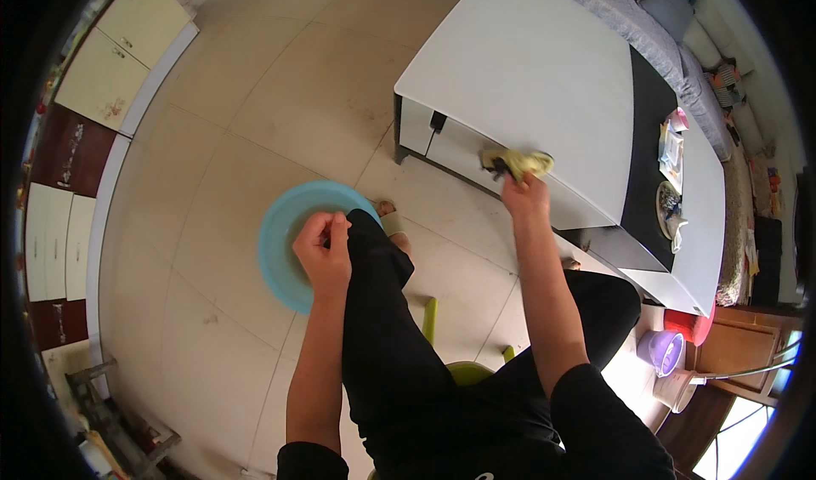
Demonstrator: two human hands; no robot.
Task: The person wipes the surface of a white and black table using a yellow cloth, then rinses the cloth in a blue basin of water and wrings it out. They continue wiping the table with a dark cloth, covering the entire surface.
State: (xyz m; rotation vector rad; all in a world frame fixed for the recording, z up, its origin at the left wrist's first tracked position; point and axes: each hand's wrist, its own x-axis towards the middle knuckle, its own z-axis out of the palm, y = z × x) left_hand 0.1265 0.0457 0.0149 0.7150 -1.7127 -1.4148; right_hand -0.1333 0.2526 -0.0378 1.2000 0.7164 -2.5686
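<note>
My right hand (529, 196) is closed round a crumpled yellow cloth (520, 162) with a dark patch. The cloth lies against the side of the white coffee table (527, 72), at the drawer front below the top edge. My left hand (323, 249) is curled into a loose fist by my left knee, with nothing seen in it. Behind that hand, on the floor, stands a light blue basin (276, 225), partly covered by the hand and my leg; its inside looks dull and dark.
Green stool legs (430, 320) show beneath me. On the table's dark strip lie a tray (671, 159) and a plate (665, 212) with small items. A purple bucket (661, 351) stands at the right. Cream cabinets (102, 76) line the left wall; a sofa (629, 12) is beyond the table.
</note>
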